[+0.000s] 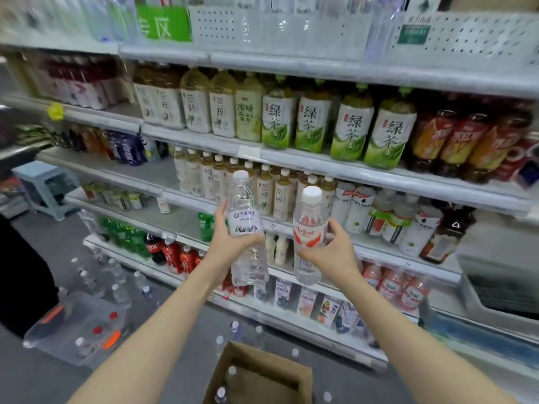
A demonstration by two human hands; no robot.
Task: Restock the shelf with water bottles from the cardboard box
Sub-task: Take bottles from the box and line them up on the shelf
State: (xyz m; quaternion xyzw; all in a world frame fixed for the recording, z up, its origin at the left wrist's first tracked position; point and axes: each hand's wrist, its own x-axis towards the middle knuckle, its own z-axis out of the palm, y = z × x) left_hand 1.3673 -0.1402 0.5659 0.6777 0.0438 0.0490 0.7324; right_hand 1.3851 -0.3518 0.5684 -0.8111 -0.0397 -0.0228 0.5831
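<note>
Arms outstretched — left hand grips clear bottle, right hand red-labelled bottle.

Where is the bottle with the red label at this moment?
In the head view, just right of centre, the right hand holds the red-labelled bottle upright before the shelves, beside the blue-labelled water bottle in the left hand.

Grey floor carries cardboard box, clear bin, loose bottles; shelves hold bottled drinks.
</note>
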